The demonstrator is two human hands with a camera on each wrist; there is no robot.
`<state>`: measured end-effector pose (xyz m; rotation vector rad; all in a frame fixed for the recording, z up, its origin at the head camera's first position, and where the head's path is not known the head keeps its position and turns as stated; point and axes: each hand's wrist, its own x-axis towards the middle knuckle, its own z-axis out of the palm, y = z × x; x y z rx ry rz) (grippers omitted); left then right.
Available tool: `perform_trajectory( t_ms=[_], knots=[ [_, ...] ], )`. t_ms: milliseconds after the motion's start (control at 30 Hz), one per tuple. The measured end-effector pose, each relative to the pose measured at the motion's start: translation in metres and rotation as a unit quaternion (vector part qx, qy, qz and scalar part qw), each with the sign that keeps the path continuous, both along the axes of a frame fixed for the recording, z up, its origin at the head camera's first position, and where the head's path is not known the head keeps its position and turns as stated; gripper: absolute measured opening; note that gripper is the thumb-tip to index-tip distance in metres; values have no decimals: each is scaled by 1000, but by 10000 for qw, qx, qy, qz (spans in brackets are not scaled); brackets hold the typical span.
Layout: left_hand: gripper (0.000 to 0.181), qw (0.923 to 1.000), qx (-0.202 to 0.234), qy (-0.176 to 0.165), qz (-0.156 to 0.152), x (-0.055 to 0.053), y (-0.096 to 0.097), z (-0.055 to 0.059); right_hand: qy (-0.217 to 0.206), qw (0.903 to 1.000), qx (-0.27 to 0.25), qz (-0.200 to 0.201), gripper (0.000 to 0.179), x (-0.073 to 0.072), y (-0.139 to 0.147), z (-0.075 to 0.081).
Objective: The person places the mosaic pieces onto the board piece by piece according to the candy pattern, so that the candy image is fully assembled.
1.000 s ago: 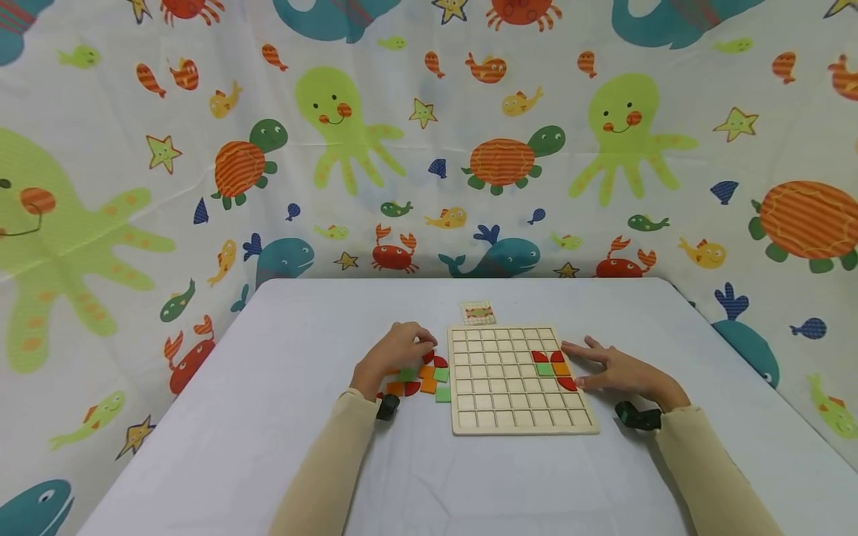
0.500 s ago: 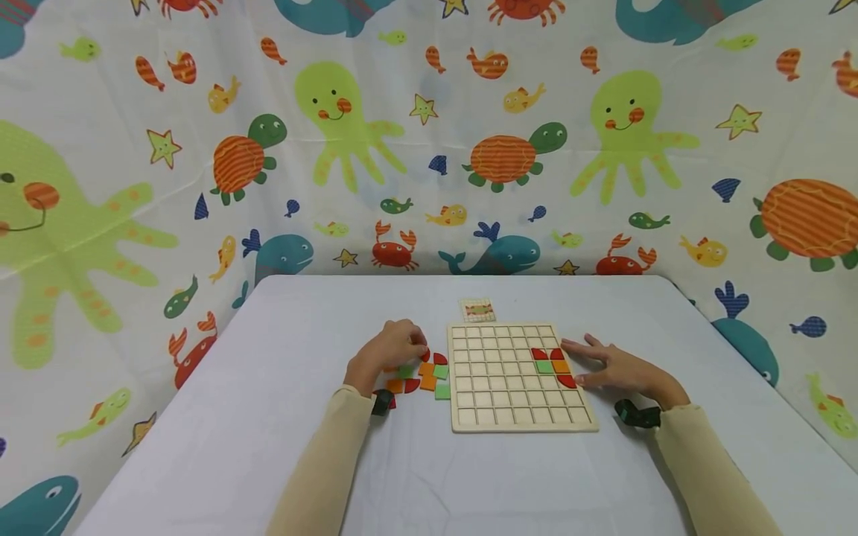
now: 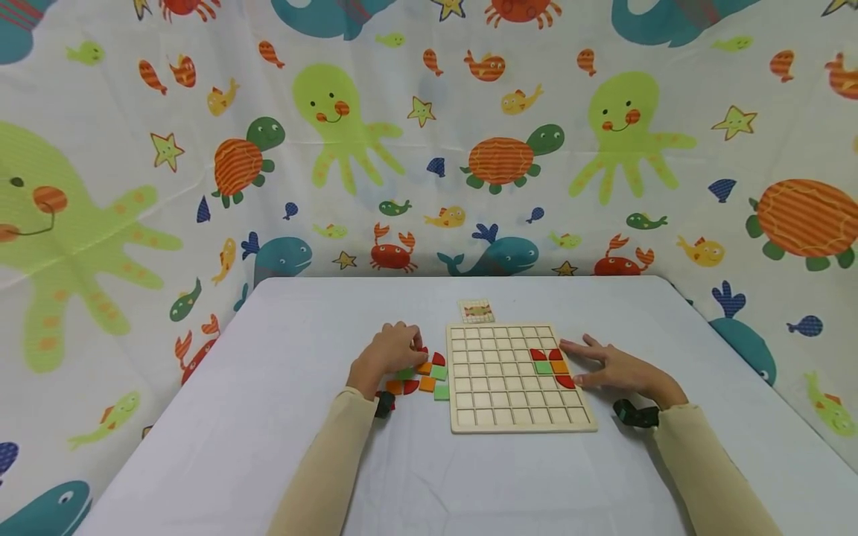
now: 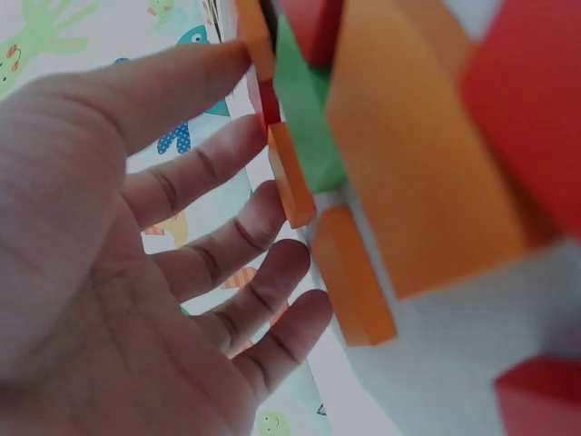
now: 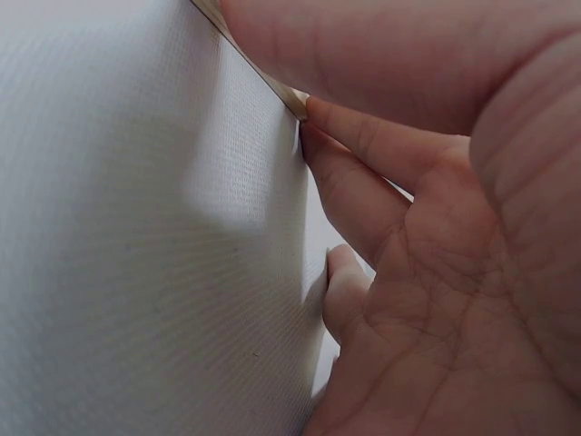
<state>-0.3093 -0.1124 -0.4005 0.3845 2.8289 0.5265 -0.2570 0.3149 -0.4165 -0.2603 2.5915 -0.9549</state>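
Observation:
My left hand (image 3: 387, 356) is over a loose group of flat tiles left of the board. In the left wrist view its thumb (image 4: 182, 86) touches an orange tile (image 4: 258, 38), and the spread fingers reach beside a red tile (image 4: 265, 102) and a smaller orange tile (image 4: 290, 173). Nearby lie a green square (image 3: 442, 392) and a red quarter-circle (image 3: 439, 359). My right hand (image 3: 613, 370) rests at the right edge of the wooden grid board (image 3: 492, 385), thumb and fingers spread along it. On the board sit red quarter-circles (image 3: 565, 381), a green square (image 3: 543, 367) and an orange square (image 3: 559, 367).
A small pattern card (image 3: 476, 311) lies just behind the board. White cloth covers the table (image 3: 302, 320), and a curtain printed with sea animals (image 3: 503, 160) hangs around its far side. Each wrist wears a small dark camera.
My left hand has shifted slightly left, and its thumb has come down over the tiles. My right hand stays at the board's edge; the tiles on the board are unchanged.

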Motion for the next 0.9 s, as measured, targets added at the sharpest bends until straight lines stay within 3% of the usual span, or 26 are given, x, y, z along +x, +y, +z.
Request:
perform_trajectory(
  t_ms=[300,533,733,900],
  knots=[
    [19,9986,424,87,-307,0,3,-1,-41,10000,-6,-24,88,0,0,0],
    [19,9953,962,-130,-48,-1,6,-5,-78,10000,-20,-16,89,2,0,3],
    [15,9863,1649,-78,-62,0,5,-6,-53,10000,34,-16,89,0,2,2],
    [12,9738,2272,-100,35,1,4,-4,-21,10000,64,18,88,-1,2,0]
  ],
)
